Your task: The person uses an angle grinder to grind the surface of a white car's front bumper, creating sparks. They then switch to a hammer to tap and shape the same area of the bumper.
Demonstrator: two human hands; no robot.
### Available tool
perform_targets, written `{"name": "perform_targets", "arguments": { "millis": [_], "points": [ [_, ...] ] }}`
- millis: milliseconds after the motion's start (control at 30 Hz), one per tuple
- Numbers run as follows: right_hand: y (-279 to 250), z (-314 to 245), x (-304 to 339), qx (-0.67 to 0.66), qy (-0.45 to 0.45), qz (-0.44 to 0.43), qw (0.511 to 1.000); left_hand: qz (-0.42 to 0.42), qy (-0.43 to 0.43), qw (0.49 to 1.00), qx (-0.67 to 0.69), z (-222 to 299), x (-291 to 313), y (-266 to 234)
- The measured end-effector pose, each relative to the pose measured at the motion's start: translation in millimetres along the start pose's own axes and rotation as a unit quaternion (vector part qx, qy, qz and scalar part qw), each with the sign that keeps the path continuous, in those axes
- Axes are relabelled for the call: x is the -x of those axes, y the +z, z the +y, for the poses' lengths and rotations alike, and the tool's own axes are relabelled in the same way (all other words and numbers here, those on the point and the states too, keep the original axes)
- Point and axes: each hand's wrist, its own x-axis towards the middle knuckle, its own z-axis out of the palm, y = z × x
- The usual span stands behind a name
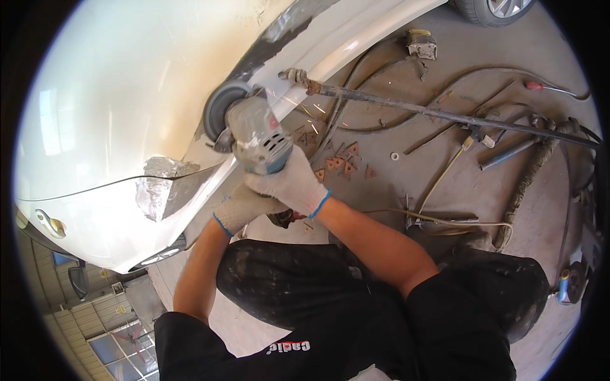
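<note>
My right hand (292, 184), in a pale work glove with a blue cuff, is wrapped around the body of an angle grinder (257, 136). Just below it, my left hand (244, 208), gloved alike, closes on the tool's rear end; its fingers are partly hidden. The grinder's disc (220, 114) meets the lower edge of a white car's body panel (114, 95). Orange sparks (314, 117) fly off to the right. Bare grey patches show on the panel, one dark strip (273, 41) above the disc and a rough filler patch (155, 190) below it.
A long metal bar (432, 111) reaches from the sill to the right, its end wrapped in cloth. Small triangular pieces (340, 162) lie scattered on the floor. Hoses and cables wind around a screwdriver (540, 86), a blue tube (508, 154) and a second grinder (572, 282).
</note>
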Motion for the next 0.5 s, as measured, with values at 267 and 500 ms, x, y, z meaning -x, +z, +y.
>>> {"name": "perform_targets", "arguments": {
  "millis": [267,500],
  "points": [
    [-3,7,0,-0.074,0.039,0.003,0.996,-0.028,-0.019,0.999,-0.012,-15,-7,-3],
    [-9,0,-2,-0.025,0.055,0.005,0.998,-0.027,-0.067,0.996,0.048,-5,-6,2]
  ]
}}
